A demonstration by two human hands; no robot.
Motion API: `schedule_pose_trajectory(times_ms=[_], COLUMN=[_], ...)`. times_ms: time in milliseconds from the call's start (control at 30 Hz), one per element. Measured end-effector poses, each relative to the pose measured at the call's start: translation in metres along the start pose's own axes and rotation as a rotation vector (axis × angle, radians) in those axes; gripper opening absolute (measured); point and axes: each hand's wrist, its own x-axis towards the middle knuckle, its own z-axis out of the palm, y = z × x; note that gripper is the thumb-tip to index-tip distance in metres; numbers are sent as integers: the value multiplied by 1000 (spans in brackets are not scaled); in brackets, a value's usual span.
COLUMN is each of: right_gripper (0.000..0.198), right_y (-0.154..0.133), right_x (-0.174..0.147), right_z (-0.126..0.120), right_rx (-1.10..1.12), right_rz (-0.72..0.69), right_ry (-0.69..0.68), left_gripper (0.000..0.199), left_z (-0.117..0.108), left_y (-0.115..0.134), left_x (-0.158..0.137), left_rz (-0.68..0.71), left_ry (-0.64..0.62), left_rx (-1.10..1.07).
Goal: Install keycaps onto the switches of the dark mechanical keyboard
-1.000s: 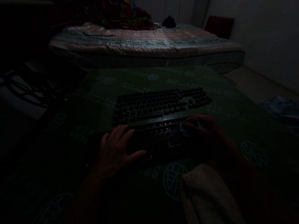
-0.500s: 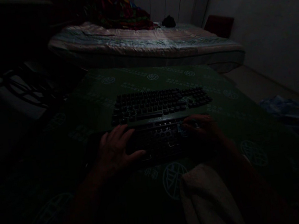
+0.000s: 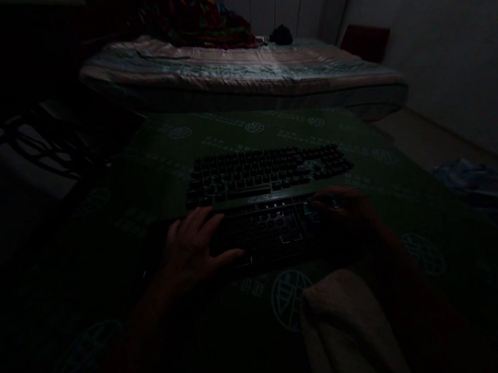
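A black keyboard base (image 3: pixel 267 233) lies across the table in front of me, its key area bare of most caps. My left hand (image 3: pixel 194 240) rests on its left part, fingers spread and thumb stretched out. Over its right part, my right hand (image 3: pixel 339 201) is closed around a slim brush-like tool with a bluish end (image 3: pixel 310 210); the dimness hides its exact kind. Just beyond the base, loose black keycaps (image 3: pixel 247 174) lie in keyboard order on the green table cover.
A beige cloth (image 3: pixel 349 326) lies at the near side, below my right hand. The green printed cover (image 3: pixel 223 131) spreads over the table. Behind it stands a bed (image 3: pixel 233 74) with a red patterned blanket (image 3: pixel 208 25). Bluish fabric (image 3: pixel 475 179) lies at the right.
My right hand has moved slightly right along the keyboard base with the brush-like tool. My left hand has stayed in place.
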Motion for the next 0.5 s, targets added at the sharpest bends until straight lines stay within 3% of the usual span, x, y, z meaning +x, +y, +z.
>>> schedule_pose_trajectory(times_ms=[267, 500], right_gripper=[12, 18], right_y=[-1, 5], right_x=[0, 0], right_z=[0, -11], right_rx=[30, -44], right_rz=[-1, 43], right_ry=[-57, 18], left_gripper=[74, 69], left_z=[0, 0], left_y=[1, 1], left_x=[1, 0], left_rz=[-7, -7], left_ry=[2, 14], left_rx=[14, 10])
